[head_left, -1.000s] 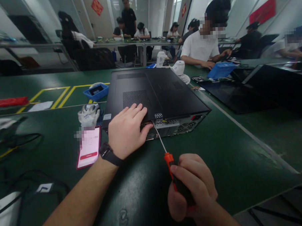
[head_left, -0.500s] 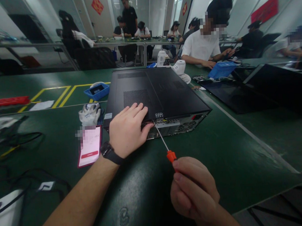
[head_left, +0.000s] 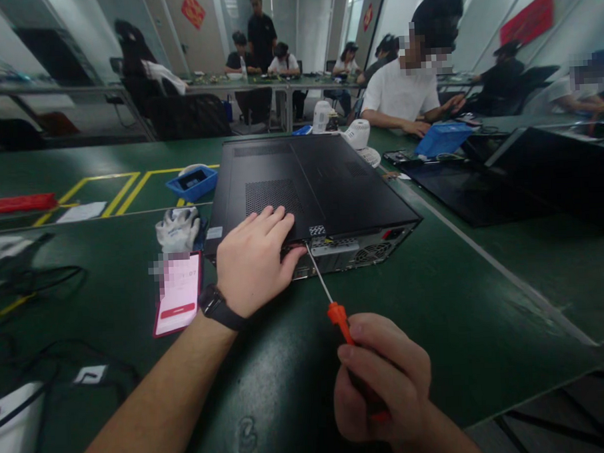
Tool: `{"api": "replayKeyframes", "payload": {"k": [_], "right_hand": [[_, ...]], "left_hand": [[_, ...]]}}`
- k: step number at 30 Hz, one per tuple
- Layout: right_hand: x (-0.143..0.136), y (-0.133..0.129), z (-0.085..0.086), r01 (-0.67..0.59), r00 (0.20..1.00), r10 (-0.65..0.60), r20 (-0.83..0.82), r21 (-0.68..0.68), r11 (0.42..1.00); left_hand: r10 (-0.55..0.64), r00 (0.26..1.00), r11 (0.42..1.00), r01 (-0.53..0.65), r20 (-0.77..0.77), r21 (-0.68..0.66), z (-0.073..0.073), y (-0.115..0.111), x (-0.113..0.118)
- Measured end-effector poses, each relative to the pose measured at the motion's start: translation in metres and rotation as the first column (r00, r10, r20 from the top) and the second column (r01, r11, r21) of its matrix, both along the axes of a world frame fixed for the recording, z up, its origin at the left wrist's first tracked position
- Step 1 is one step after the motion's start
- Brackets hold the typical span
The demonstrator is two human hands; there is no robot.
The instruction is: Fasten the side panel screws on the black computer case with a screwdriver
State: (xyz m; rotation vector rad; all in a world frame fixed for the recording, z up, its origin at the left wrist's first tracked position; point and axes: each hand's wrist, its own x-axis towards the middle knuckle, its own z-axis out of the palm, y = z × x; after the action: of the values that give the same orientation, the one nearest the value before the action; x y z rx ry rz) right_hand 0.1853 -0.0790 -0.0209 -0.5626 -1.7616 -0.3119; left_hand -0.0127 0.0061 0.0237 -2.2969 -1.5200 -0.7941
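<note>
The screwdriver (head_left: 337,313) slants over the tabletop (head_left: 480,312), its handle toward the near edge and its shaft running away and slightly left. The tip meets the upper part of the computer case's (head_left: 355,191) rear panel; exactly what it touches there is too small to tell. The case lies flat, its long axis running from the near side toward the tabletop's far edge, with the fan grille (head_left: 373,253) at the right end of the panel. The right hand (head_left: 388,376) grips the screwdriver's handle; the left hand (head_left: 256,265) lies spread on the case's near left corner, its thumb beside the tip. Left of the case, a blue tray (head_left: 203,189) holds a dark rectangular item (head_left: 194,178). Toward the far right, a blue bin (head_left: 443,140) stands; its contents are unclear.
</note>
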Motion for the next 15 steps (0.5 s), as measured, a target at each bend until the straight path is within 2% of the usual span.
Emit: {"api": "replayKeyframes", "payload": {"k": [8, 13, 15], "right_hand": [[0.003, 0.007, -0.007, 0.051, 0.996, -0.047, -0.07, 0.055, 0.997], [-0.006, 0.012, -0.011, 0.035, 0.986, -0.016, -0.164, 0.113, 0.993], [-0.007, 0.011, -0.011, 0.02, 0.989, -0.008, -0.148, 0.085, 0.996]], "left_hand": [[-0.001, 1.0, 1.0, 0.001, -0.003, 0.009, 0.0, 0.0, 0.0], [0.0, 1.0, 1.0, 0.0, -0.004, 0.01, 0.0, 0.0, 0.0], [-0.002, 1.0, 1.0, 0.002, 0.0, 0.011, 0.0, 0.0, 0.0]]}}
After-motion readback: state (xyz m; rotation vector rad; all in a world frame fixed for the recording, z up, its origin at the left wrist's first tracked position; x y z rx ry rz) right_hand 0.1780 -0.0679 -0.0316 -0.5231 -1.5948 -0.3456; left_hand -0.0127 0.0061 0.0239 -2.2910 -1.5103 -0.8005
